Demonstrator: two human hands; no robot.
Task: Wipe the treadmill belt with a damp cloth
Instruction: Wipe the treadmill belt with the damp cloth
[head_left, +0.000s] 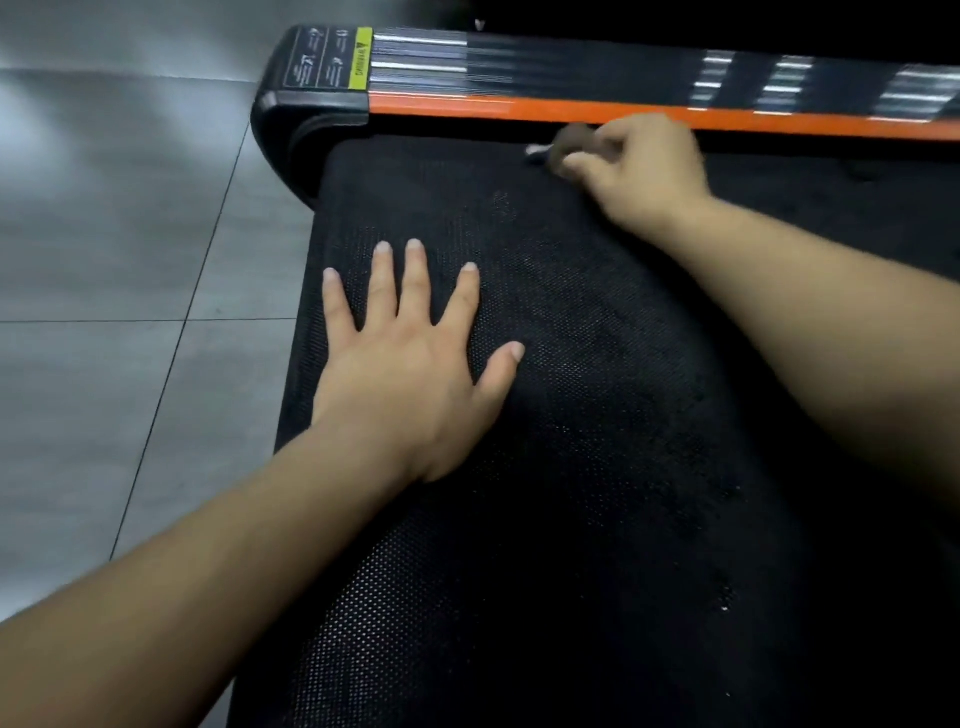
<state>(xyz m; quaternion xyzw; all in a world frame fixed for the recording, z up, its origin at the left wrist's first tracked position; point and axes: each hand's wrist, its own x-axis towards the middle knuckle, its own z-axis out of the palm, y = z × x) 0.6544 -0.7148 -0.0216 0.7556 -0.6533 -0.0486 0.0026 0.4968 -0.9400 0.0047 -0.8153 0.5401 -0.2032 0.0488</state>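
Note:
The black dotted treadmill belt (597, 415) fills the middle and right of the head view. My left hand (410, 364) lies flat on the belt near its left edge, fingers spread, holding nothing. My right hand (639, 166) is at the far end of the belt, just below the orange strip (519, 110), with its fingers closed on a small, blurred brownish cloth (563, 148) that shows a pale bit at its left. The cloth touches the belt.
A black side rail (571, 67) with silver stripes and a yellow warning label (362, 57) runs beyond the orange strip. Its rounded black end cap (306, 124) sits at the top left. Grey floor tiles (114, 249) lie to the left of the treadmill.

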